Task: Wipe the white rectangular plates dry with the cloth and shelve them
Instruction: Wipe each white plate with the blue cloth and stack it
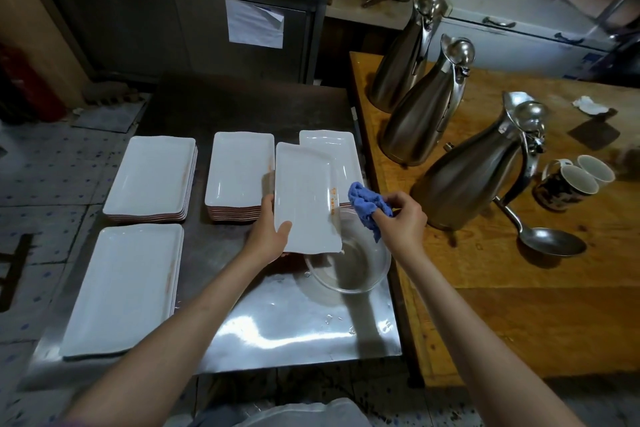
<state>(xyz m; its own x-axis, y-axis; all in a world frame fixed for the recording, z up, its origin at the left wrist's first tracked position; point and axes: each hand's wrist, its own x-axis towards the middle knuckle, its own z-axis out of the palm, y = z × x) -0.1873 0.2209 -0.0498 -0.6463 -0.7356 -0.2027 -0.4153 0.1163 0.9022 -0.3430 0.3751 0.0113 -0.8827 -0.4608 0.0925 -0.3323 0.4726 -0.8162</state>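
My left hand (268, 230) grips the near left edge of a white rectangular plate (304, 198), lifted above the steel table. My right hand (403, 218) holds a bunched blue cloth (365, 204) just off the plate's right edge. Other white plates lie in stacks on the table: one at the far left (152, 177), one in the middle (239, 170), one at the near left (128, 284), and a stack (329, 142) partly hidden behind the held plate.
A clear glass bowl (360, 270) sits under the plate's near end on the steel table (277, 333). On the wooden table (519, 305) at right stand three steel jugs (471, 177), a ladle (547, 239) and two mugs (568, 184).
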